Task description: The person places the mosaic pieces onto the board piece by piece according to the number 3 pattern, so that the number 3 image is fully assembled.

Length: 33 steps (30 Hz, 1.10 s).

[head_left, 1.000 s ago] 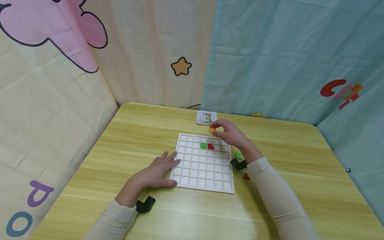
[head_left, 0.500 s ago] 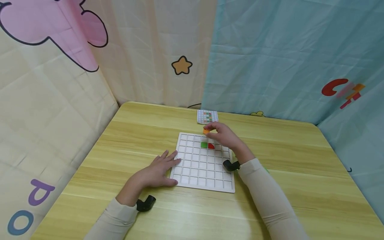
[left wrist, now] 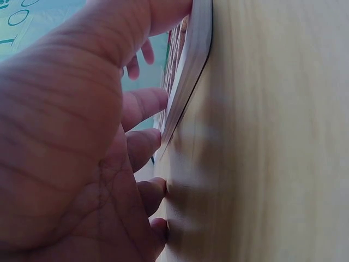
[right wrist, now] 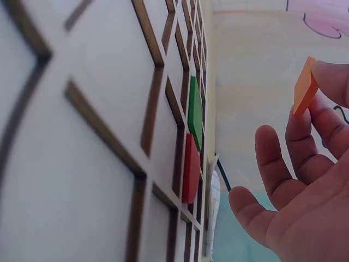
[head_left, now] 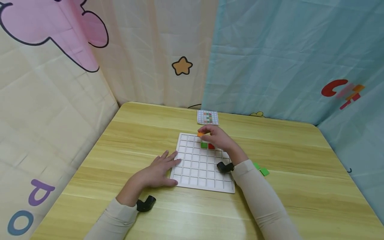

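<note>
My right hand (head_left: 217, 137) pinches an orange square tile (right wrist: 306, 87) between thumb and fingers, above the far edge of the white grid board (head_left: 193, 173). In the right wrist view the tile is held away from the board's surface. A green square tile (head_left: 204, 145) and a red tile (head_left: 211, 146) with one rounded corner sit side by side in grid cells just below that hand. My left hand (head_left: 157, 170) lies with fingers spread at the board's left edge; in the left wrist view its thumb and some fingertips rest on the rim, the others on the table.
Behind the board lies a printed card (head_left: 207, 117) showing a coloured grid pattern. Green tiles (head_left: 264, 171) lie on the wooden table (head_left: 300, 186) to the right, partly hidden by the right sleeve. Printed curtains (head_left: 270, 60) close off the table's back and sides.
My right hand has carried the orange tile leftward and slightly nearer, from beside the card to over the board's far edge. My left hand has stayed in place.
</note>
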{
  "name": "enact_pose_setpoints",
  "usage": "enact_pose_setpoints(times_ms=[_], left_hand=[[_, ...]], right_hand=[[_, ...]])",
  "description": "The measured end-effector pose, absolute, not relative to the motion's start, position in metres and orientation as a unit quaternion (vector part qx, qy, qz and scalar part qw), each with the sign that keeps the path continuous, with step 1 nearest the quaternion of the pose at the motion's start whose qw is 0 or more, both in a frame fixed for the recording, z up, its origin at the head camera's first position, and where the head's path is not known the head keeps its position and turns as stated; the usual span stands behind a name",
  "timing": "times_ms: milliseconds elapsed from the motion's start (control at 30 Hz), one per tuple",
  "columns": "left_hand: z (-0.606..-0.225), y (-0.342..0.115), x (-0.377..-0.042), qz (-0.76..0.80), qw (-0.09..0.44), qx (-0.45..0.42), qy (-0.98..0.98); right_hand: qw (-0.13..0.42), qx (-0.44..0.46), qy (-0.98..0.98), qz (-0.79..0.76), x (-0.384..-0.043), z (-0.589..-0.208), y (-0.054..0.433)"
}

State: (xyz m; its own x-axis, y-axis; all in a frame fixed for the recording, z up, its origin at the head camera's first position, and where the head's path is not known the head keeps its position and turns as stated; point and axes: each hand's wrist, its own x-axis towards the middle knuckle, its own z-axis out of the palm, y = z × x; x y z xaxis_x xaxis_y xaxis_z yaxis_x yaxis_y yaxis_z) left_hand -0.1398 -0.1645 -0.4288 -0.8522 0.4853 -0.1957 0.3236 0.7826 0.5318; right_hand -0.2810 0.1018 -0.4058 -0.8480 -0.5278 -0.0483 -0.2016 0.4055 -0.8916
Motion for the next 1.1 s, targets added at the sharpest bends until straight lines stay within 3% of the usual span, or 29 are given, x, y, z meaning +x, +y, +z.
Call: enact_pose_setpoints(times_ms=[733,1100], left_hand=[[-0.431,-0.165,-0.139,0.252,0.158,0.221,0.929],[-0.43,-0.165,-0.139,0.251,0.156,0.223,0.929]], right_hand=[[0.208,-0.221,0.849,-0.433,-0.281,-0.423,0.093],[0.165,-0.258,0.892,-0.333,-0.282,-0.425,0.085]])
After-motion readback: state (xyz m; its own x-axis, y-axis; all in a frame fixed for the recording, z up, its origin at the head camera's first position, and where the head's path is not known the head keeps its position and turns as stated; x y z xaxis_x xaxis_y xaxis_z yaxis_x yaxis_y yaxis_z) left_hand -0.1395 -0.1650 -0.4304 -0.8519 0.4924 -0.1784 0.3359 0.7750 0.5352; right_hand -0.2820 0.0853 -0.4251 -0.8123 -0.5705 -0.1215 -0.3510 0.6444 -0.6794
